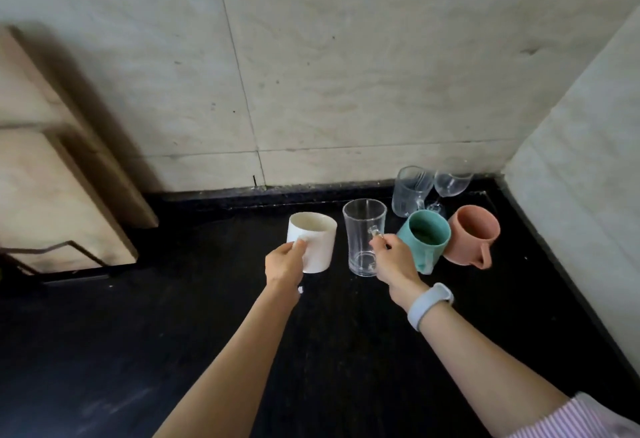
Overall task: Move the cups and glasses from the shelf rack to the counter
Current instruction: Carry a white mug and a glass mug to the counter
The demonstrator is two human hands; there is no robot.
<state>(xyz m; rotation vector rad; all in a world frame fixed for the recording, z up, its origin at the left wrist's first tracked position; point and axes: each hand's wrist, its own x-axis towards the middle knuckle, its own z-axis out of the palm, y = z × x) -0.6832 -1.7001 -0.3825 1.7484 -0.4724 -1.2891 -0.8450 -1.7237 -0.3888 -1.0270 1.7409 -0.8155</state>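
My left hand (284, 263) grips the near side of a white mug (313, 241) that stands upright on the black counter (207, 333). Just to its right, my right hand (393, 261) holds the handle of a clear glass mug (363, 235), also upright on the counter. Beside that stand a teal mug (425, 238) and a pink mug (472, 238). Behind them, by the wall, are a ribbed clear glass mug (410, 190) and a wine glass (450, 184).
Pale tiled walls (346, 74) close the counter at the back and on the right (581, 160). A beige block-like unit (52, 178) with a dark wire frame (55, 254) stands at the left edge. A pale blue band sits on my right wrist (429, 304).
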